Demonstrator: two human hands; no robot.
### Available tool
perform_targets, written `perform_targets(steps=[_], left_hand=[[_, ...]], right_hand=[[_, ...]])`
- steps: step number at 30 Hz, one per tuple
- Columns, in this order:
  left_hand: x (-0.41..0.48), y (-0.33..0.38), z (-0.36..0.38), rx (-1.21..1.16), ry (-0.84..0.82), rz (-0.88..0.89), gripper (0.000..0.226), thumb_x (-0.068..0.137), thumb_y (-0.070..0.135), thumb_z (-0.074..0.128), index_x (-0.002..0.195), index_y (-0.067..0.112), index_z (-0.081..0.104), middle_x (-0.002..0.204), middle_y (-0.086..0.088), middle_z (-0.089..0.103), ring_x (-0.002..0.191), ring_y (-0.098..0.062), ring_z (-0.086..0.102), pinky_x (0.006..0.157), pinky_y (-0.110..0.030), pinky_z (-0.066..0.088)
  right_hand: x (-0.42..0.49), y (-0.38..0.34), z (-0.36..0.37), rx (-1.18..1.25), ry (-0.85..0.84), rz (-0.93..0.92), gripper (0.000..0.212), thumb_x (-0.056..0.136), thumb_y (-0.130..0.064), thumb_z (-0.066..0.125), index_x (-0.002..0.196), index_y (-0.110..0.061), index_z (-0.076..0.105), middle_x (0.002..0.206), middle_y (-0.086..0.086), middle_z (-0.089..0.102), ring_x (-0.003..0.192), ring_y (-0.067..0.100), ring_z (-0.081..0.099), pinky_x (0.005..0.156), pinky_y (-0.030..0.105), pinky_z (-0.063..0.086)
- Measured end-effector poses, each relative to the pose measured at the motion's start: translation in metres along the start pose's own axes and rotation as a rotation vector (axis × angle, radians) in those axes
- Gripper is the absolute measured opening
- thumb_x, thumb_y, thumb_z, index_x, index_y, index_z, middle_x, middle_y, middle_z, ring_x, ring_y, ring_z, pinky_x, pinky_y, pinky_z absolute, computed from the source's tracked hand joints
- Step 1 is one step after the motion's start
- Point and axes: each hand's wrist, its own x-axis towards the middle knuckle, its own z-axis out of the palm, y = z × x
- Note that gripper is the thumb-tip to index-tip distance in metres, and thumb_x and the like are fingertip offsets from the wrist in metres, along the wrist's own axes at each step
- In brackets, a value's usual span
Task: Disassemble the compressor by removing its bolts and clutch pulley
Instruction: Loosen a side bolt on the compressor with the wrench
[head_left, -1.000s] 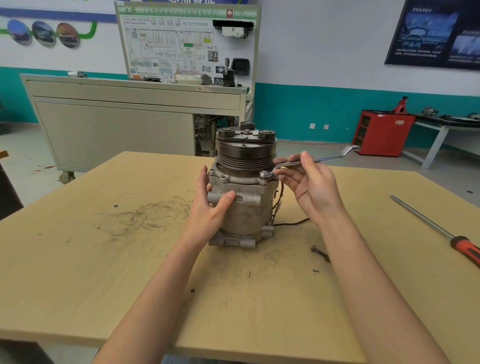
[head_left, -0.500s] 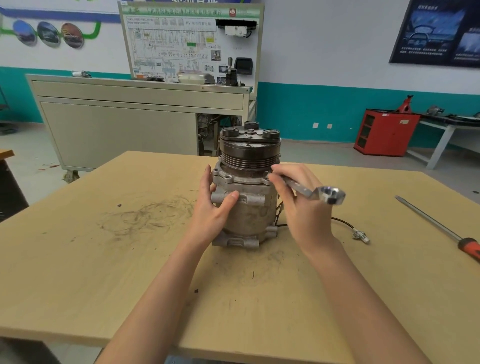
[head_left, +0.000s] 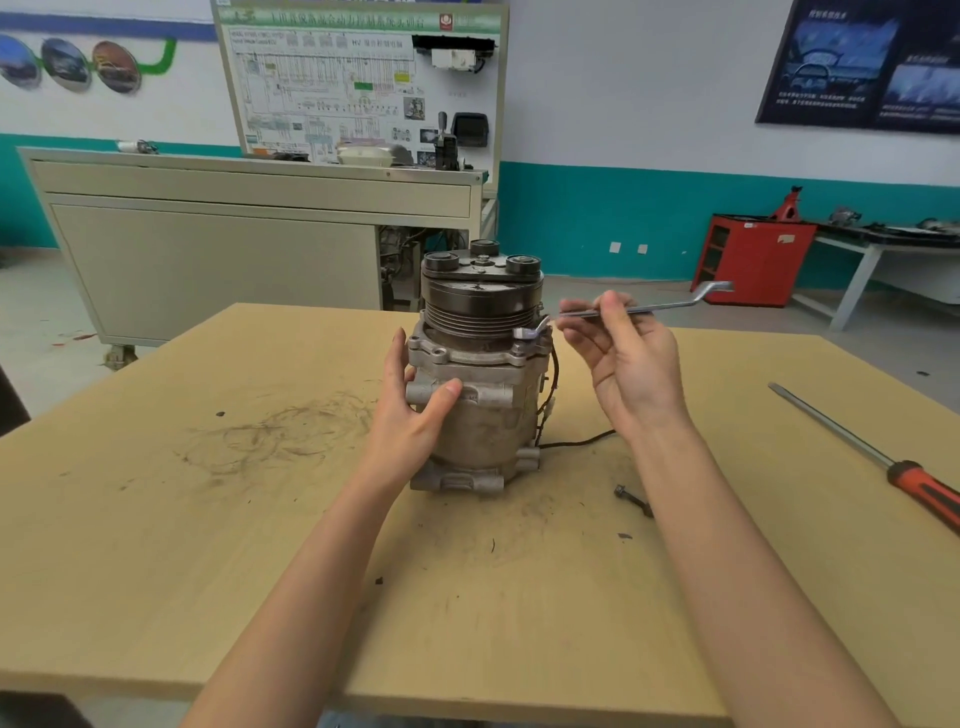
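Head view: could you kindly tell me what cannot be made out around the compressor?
Head view, wrench ring end: motion-blurred, so its seating is unclear.
Head view, compressor far side: hidden by its own body; left flank by the left hand.
Head view, screwdriver handle: cut off by the right edge.

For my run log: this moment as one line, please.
phase: bolt removal | left hand: braces compressor | right hand: fingers pinch wrench, ring end at flange | table: loose bolt, screwdriver
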Motion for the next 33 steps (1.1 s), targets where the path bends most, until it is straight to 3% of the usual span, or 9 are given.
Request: perform_targets(steps=[5, 9, 13, 16, 19, 21, 24, 27, 33], left_hand=[[-0.001, 0.0, -0.001, 0.005, 0.003, 0.002, 0.078, 0.092, 0.029, 0.059, 0.152, 0.033, 0.009, 0.155, 0.011, 0.023, 0.13, 0.002, 0.025, 0.099, -0.016, 0.028], [0.001, -0.002, 0.0, 0.03, 0.007, 0.001, 0.078, 0.092, 0.03, 0.059, 0.151, 0.034, 0.01, 0.153, 0.014, 0.023, 0.125, 0.008, 0.024, 0.088, -0.001, 0.027], [0.002, -0.003, 0.001, 0.032, 0.013, -0.003, 0.079, 0.091, 0.031, 0.06, 0.152, 0.033, 0.01, 0.156, 0.012, 0.021, 0.125, 0.009, 0.023, 0.08, 0.006, 0.025], [0.001, -0.004, 0.001, 0.021, 0.012, -0.003, 0.079, 0.091, 0.03, 0.06, 0.152, 0.031, 0.01, 0.156, 0.01, 0.021, 0.125, 0.008, 0.024, 0.081, 0.008, 0.026], [0.001, -0.004, 0.001, 0.002, 0.005, -0.002, 0.078, 0.092, 0.029, 0.059, 0.152, 0.032, 0.01, 0.154, 0.012, 0.023, 0.125, 0.009, 0.025, 0.083, 0.006, 0.028], [0.001, -0.004, 0.0, -0.002, -0.001, -0.005, 0.078, 0.092, 0.03, 0.059, 0.152, 0.034, 0.009, 0.155, 0.011, 0.022, 0.127, 0.006, 0.025, 0.094, -0.006, 0.029], [0.002, -0.003, 0.0, 0.005, -0.003, -0.007, 0.078, 0.092, 0.03, 0.059, 0.152, 0.033, 0.009, 0.153, 0.012, 0.024, 0.123, 0.012, 0.026, 0.089, 0.001, 0.028], [0.003, -0.004, 0.0, 0.01, 0.004, -0.005, 0.078, 0.092, 0.028, 0.06, 0.152, 0.031, 0.01, 0.146, 0.015, 0.027, 0.118, 0.015, 0.026, 0.074, 0.012, 0.027], [0.003, -0.004, 0.001, 0.016, 0.014, 0.005, 0.079, 0.092, 0.026, 0.061, 0.153, 0.027, 0.011, 0.156, 0.008, 0.023, 0.126, 0.006, 0.027, 0.077, 0.011, 0.028]], right_hand=[[-0.025, -0.004, 0.015, -0.484, -0.021, -0.324, 0.033, 0.098, -0.026, 0.04, 0.089, -0.004, 0.062, 0.082, 0.001, 0.074, 0.078, 0.018, 0.072, 0.068, 0.024, 0.057], [-0.04, 0.002, 0.019, -0.955, -0.089, -0.751, 0.032, 0.095, -0.023, 0.045, 0.095, 0.002, 0.065, 0.084, 0.006, 0.07, 0.072, 0.022, 0.071, 0.06, 0.044, 0.057], [-0.045, 0.009, 0.017, -1.017, -0.09, -0.897, 0.035, 0.096, -0.023, 0.045, 0.094, 0.006, 0.064, 0.084, 0.013, 0.069, 0.071, 0.025, 0.069, 0.058, 0.044, 0.056], [-0.045, 0.015, 0.018, -0.857, -0.084, -0.775, 0.024, 0.097, -0.02, 0.042, 0.095, -0.004, 0.06, 0.086, 0.002, 0.067, 0.076, 0.018, 0.071, 0.063, 0.038, 0.058], [-0.028, 0.011, 0.012, -0.421, 0.004, -0.338, 0.021, 0.101, -0.02, 0.032, 0.093, -0.011, 0.048, 0.085, 0.003, 0.07, 0.072, 0.022, 0.071, 0.063, 0.029, 0.057], [-0.014, 0.006, 0.006, -0.125, 0.048, -0.036, 0.017, 0.103, -0.015, 0.028, 0.097, -0.008, 0.042, 0.081, 0.01, 0.071, 0.069, 0.025, 0.07, 0.061, 0.027, 0.056], [-0.006, 0.001, 0.005, 0.054, 0.083, 0.056, 0.011, 0.102, -0.013, 0.033, 0.097, -0.011, 0.043, 0.076, 0.011, 0.071, 0.065, 0.023, 0.069, 0.058, 0.023, 0.054], [-0.013, -0.004, 0.009, -0.124, 0.123, -0.207, 0.015, 0.101, -0.02, 0.036, 0.097, -0.01, 0.047, 0.076, 0.008, 0.072, 0.065, 0.021, 0.07, 0.058, 0.022, 0.054], [-0.04, 0.005, 0.022, -0.795, -0.047, -0.831, 0.024, 0.098, -0.024, 0.044, 0.094, -0.007, 0.06, 0.086, 0.008, 0.07, 0.074, 0.021, 0.072, 0.058, 0.042, 0.058]])
